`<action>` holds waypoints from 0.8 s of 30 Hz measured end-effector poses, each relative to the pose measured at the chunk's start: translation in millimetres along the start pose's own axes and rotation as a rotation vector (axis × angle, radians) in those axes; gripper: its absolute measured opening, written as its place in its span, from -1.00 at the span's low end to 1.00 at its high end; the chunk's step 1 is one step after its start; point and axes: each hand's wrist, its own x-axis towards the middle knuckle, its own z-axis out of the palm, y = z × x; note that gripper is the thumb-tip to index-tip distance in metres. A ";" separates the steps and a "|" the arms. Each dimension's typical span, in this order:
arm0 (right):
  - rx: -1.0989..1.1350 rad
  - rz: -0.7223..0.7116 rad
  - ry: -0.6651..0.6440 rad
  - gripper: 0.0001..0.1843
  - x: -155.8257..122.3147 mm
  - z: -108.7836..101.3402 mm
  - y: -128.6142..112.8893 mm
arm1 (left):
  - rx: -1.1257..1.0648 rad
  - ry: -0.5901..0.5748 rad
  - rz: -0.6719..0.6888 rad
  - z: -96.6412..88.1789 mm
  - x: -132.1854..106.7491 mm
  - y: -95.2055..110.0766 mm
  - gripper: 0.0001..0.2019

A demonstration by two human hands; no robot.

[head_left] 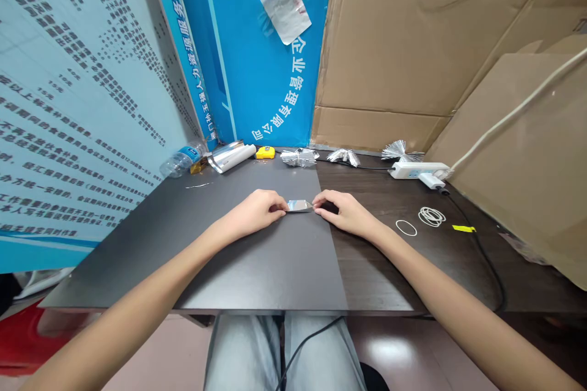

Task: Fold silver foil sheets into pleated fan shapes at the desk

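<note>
**Q:** What sits at the centre of the view?

**A:** A small strip of silver foil (299, 206), long side running left to right, is held at the middle of a grey board (257, 269). The board lies on a dark wooden desk (380, 275). The strip is just above the board or resting on it; I can't tell which.

**Q:** How do the hands meet it?

**A:** The left hand (252, 211) comes in from 9 o'clock and the right hand (342, 212) from 3 o'clock. Both are curled and closed in a pinch, one on each end of the strip. The left fingers (277, 209) and right fingers (320, 211) grip it firmly, leaving only the shiny middle showing. The fingers hide exactly how the ends are gripped.

**Q:** What else is near the hands?

**A:** At 10 o'clock, by the far edge of the board, lie a roll of silver foil (232, 157) and a clear water bottle (181, 160). At 12 o'clock are a yellow tape measure (265, 153) and a crumpled foil piece (299, 157). At 1 o'clock are a second foil piece (343, 157) and a fanned silver foil tuft (397, 151). A white power strip (419, 170) sits at 2 o'clock. At 3 o'clock are a coil of thin white rubber bands (431, 216), a single band (406, 228) and a yellow tag (463, 228).
</note>
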 end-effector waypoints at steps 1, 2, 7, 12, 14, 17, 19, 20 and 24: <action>-0.003 0.011 0.000 -0.84 0.3 0.2 0.0 | 0.009 -0.009 0.017 -0.4 -0.5 1.6 -0.80; -0.006 0.011 -0.004 -0.85 0.7 0.1 -0.2 | 0.016 -0.015 0.026 -1.0 -1.1 3.2 -0.79; 0.013 -0.055 -0.044 -0.90 2.6 -2.3 -2.4 | 0.043 -0.069 0.068 -5.1 -4.3 6.9 -0.77; 0.010 -0.087 -0.093 -0.88 1.0 -5.8 -6.2 | 0.162 -0.109 0.118 -10.5 -8.3 6.0 -0.77; -0.025 -0.104 -0.113 -0.85 0.1 -8.1 -9.3 | 0.181 -0.124 0.119 -13.0 -9.2 8.1 -0.76; -0.071 -0.126 -0.166 -0.81 -0.8 -12.6 -15.5 | 0.177 -0.193 0.119 -17.0 -9.7 14.6 -0.75; -0.090 -0.117 -0.196 -0.79 -1.3 -15.1 -19.0 | 0.160 -0.244 0.114 -19.1 -10.0 19.7 -0.76; -0.095 -0.107 -0.200 -0.79 -1.5 -16.1 -20.2 | 0.147 -0.257 0.103 -19.8 -10.2 21.9 -0.77; -0.094 -0.077 -0.190 -0.82 -1.9 -17.2 -20.2 | 0.051 -0.255 0.005 -21.3 -10.3 26.7 -0.80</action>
